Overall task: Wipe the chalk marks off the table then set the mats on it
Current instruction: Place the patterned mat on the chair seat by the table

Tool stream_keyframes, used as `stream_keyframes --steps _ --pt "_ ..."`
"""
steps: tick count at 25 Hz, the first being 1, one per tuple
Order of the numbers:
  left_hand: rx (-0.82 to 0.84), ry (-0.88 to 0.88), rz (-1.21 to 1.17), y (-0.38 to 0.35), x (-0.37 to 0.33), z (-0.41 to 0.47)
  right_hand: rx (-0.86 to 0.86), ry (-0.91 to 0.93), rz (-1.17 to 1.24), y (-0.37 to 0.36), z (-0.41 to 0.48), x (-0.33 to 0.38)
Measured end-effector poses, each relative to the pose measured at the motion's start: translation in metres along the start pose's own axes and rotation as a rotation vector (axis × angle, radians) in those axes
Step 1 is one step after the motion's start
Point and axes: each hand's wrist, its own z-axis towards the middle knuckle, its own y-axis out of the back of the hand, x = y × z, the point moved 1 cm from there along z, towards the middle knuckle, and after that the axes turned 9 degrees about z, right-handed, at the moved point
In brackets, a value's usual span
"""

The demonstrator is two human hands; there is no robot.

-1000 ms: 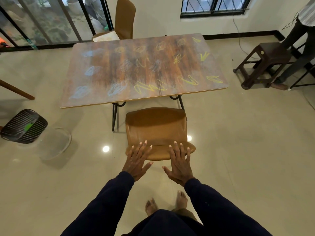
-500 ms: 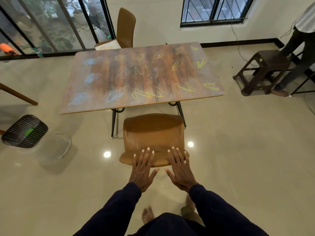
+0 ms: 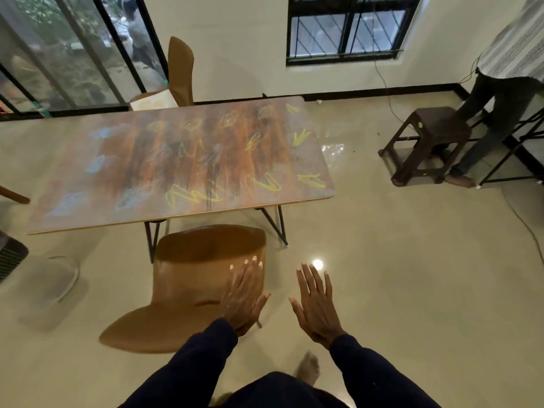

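A person stands behind a brown chair (image 3: pixel 191 278) with both hands held out flat, the chalked table (image 3: pixel 176 217) just beyond it and not yet wiped. Far to the left of the fingers a dark slatted grille (image 3: pixel 8 257) sits on the floor. The table's long axis runs crosswise to the fingers. Its blue chalk marks (image 3: pixel 67 201) lie ahead and well to the left, off towards the left end of the table. The chair stands between the hands and the table's near edge, so it blocks a straight reach. The left hand (image 3: pixel 244 298) lies over the chair's right side, fingers straight and close together with the thumb out. Blur hides whether it presses on the chair. The right hand (image 3: pixel 316 307) hangs just beside it over bare floor, fingers straight and slightly spread, holding nothing. The yellow chalk marks (image 3: pixel 191 197) lie ahead of both hands and run on to the right, and the right hand looks the nearer to that end. Nothing to wipe with is in view. A pale flat sheet (image 3: pixel 153 101) rests on the far chair (image 3: pixel 181 69) beyond the table, and whether it belongs to the task cannot be told. Open floor spreads to the right of the fingers, likely the easier way round the table. A dark stool (image 3: pixel 432 139) and a bystander's legs (image 3: pixel 500 113) stand well apart against the right wall.
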Motion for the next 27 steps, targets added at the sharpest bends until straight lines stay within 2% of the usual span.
stream_keyframes --steps 4,9,14,18,19,23,25,27 --pt "0.014 -0.011 -0.021 -0.002 -0.050 0.066 0.002 0.036 -0.007 0.044 0.027 -0.067" --pt "-0.028 -0.033 0.014 -0.001 -0.075 0.154 -0.042 0.120 0.011 0.087 0.089 -0.130" --pt "-0.112 0.024 -0.022 -0.022 -0.082 0.257 -0.078 0.218 -0.001 0.131 0.185 -0.198" --pt "-0.169 0.146 -0.126 -0.020 -0.091 0.342 -0.084 0.248 0.061 0.169 0.255 -0.249" --pt "-0.237 0.138 -0.061 -0.018 -0.094 0.365 -0.112 0.310 -0.026 0.179 0.275 -0.258" --pt "-0.212 0.179 -0.101 -0.009 -0.102 0.440 -0.033 0.315 0.042 0.211 0.362 -0.295" --pt "-0.266 0.198 -0.044 -0.009 -0.105 0.467 -0.028 0.383 0.002 0.217 0.397 -0.312" --pt "-0.242 0.252 -0.060 -0.005 -0.104 0.503 0.011 0.445 0.050 0.224 0.441 -0.324"
